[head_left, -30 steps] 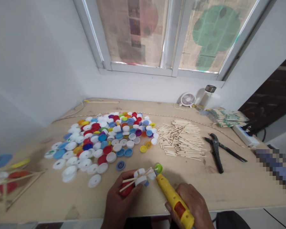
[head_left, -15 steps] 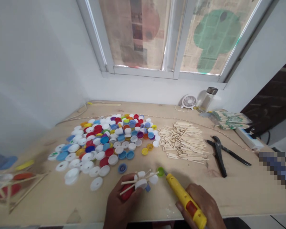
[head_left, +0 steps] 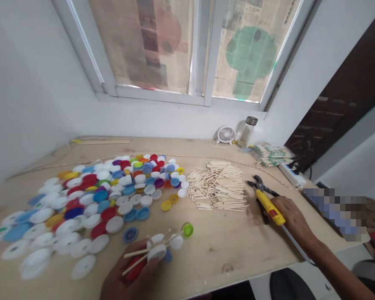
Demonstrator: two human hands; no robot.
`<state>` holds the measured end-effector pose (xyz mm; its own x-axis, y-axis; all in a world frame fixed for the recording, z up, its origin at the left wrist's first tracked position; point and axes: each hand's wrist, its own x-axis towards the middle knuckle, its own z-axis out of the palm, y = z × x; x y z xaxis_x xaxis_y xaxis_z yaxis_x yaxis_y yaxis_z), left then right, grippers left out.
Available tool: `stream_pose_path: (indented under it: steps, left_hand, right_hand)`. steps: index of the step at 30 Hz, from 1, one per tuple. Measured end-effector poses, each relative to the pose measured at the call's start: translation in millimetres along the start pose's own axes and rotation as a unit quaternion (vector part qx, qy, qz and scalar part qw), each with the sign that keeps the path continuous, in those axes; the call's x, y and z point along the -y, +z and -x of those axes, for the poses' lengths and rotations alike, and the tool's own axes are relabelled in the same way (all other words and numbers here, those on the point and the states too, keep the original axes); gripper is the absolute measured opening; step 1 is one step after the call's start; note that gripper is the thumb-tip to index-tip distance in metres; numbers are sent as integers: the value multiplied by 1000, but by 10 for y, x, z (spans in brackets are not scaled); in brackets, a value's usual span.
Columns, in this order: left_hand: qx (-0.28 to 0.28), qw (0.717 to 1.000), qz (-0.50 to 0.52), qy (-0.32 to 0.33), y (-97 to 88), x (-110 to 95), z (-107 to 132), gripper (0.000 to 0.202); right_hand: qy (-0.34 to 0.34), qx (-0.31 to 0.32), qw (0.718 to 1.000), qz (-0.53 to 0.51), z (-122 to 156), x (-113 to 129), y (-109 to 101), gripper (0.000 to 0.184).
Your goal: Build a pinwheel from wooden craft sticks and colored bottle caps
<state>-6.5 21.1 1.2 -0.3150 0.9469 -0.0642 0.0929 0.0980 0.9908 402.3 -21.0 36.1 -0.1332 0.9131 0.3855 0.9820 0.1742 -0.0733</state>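
My left hand (head_left: 125,275) is closed around a small assembly of bottle caps and wooden sticks (head_left: 156,252). White caps and a red cap show in it, and a green cap (head_left: 188,229) is at the tip of one stick. My right hand (head_left: 291,216) grips a yellow pen-style glue gun (head_left: 270,207), with a thin pale rod or cord trailing from its rear end. The gun's front end is over the black-handled pliers (head_left: 258,182), partly covering them. Whether the gun touches the pliers, I cannot tell.
Loose bottle caps (head_left: 101,196) in many colours spread over the left of the wooden table (head_left: 203,254). A heap of short sticks (head_left: 226,183) lies mid-table. Behind stand a small fan (head_left: 226,134) and a glass bottle (head_left: 247,132); bagged sticks (head_left: 273,154) and a power strip (head_left: 293,176) are on the right.
My right hand has carried the glue gun away from the green cap, rightward to the pliers. The view has turned right. My left hand still holds the cap-and-stick assembly.
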Motion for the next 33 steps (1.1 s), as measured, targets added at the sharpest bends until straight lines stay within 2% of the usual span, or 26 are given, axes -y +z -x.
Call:
stream_pose_path:
  steps: [2,5,8,11,14,17,19,21,24,27,29,31,33]
  left_hand:
    - [4,1000,-1,-9,1,-14,2,44]
    - [2,1000,-3,-11,5,-37,7,45]
    - [-3,1000,-3,1,7,-59,16,46]
    - [15,1000,23,-4,8,-79,29,47]
    - [22,999,38,-18,9,-83,36,50]
    - [13,999,43,-25,7,-61,32,52]
    - [13,998,50,-28,4,-47,25,50]
    - [23,998,56,-31,-1,-47,18,45]
    - [47,997,49,-28,-14,-71,14,37]
    - [56,997,38,-23,-30,-102,17,35]
    - [57,998,33,-21,-40,-116,22,35]
    - [65,997,32,-19,-48,-125,25,35]
    - [72,997,38,-18,-53,-132,25,35]
  right_hand:
    - [-15,17,1000,8,-1,-187,24,19]
    - [-35,38,999,16,-8,-344,48,19]
    - [-53,54,997,15,-14,-397,57,21]
    - [-68,57,996,12,-3,-439,88,23]
    - [-72,54,996,28,44,-522,120,33]
    - [-60,42,996,49,102,-582,73,39]
    - [-47,25,997,59,113,-517,-5,38]
    - [-23,-2,998,58,82,-302,-71,36]
    - [6,-40,999,-3,-58,296,-44,32]
    - [-73,29,992,-100,-289,1003,147,33]
    - [-101,55,982,-148,-457,1390,307,30]
    - [-111,68,975,-178,-603,1665,446,33]
    - [-112,82,971,-195,-710,1836,545,37]
